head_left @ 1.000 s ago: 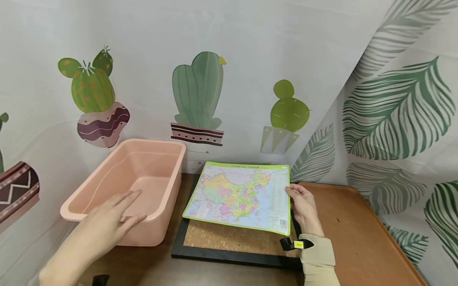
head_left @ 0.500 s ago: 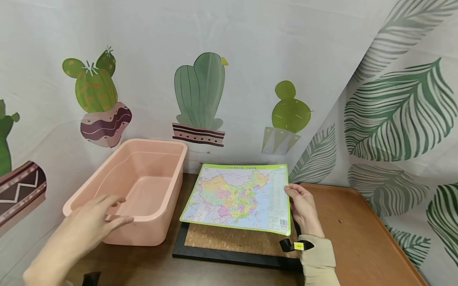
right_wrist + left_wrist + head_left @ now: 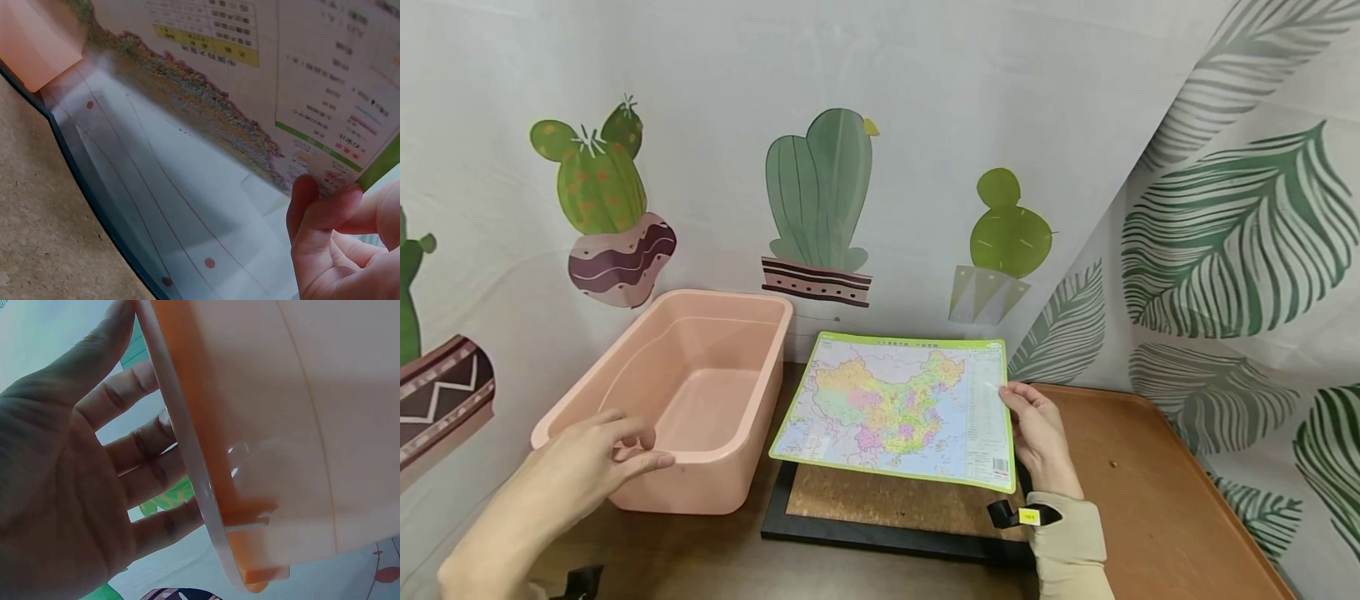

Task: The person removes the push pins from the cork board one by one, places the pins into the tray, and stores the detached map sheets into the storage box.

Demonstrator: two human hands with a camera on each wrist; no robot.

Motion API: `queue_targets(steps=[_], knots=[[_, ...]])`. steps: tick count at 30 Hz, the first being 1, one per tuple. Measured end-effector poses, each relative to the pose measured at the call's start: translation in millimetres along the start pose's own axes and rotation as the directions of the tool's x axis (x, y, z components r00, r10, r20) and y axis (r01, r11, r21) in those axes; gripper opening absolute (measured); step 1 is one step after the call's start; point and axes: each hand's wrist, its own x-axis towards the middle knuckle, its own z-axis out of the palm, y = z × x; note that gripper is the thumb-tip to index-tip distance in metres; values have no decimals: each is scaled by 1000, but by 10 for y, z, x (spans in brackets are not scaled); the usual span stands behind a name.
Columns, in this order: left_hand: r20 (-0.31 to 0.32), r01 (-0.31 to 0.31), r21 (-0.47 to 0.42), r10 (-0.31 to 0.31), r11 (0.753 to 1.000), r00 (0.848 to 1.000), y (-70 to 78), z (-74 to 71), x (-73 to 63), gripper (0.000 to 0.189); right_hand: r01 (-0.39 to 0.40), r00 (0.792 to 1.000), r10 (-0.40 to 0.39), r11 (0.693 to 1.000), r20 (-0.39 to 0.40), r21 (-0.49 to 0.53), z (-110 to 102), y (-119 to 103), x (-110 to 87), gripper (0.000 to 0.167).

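Observation:
My right hand [image 3: 1037, 425] pinches the right edge of a laminated map sheet [image 3: 891, 408] with a lime-green border. The sheet is tilted over a black-framed cork board [image 3: 895, 504], whose far part it covers. In the right wrist view, thumb and finger meet on the sheet's edge, and its printed underside [image 3: 187, 69] faces the camera. My left hand [image 3: 580, 454] is at the near rim of a pink plastic basin [image 3: 767, 392], fingers loosely bent over it. In the left wrist view, the fingertips are hidden behind the basin's rim [image 3: 187, 444].
A brown tray [image 3: 1150, 492] lies at the right with a tiny dark speck on it. Behind everything hangs a white cloth [image 3: 910, 167] printed with cacti and leaves. The dark table [image 3: 700, 558] shows in front of the basin and board.
My left hand has drawn back left from above the basin, and its fingers have bent at the rim. The map sheet's left side has shifted slightly left; the right hand stays nearly in place.

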Motion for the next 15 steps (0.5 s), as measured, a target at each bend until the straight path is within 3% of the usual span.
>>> queue_targets(steps=[15], knots=[[-35, -38, 2, 38, 999, 999, -31, -13, -2, 31, 7, 1000, -7, 1000, -10, 4, 31, -74, -61, 6]])
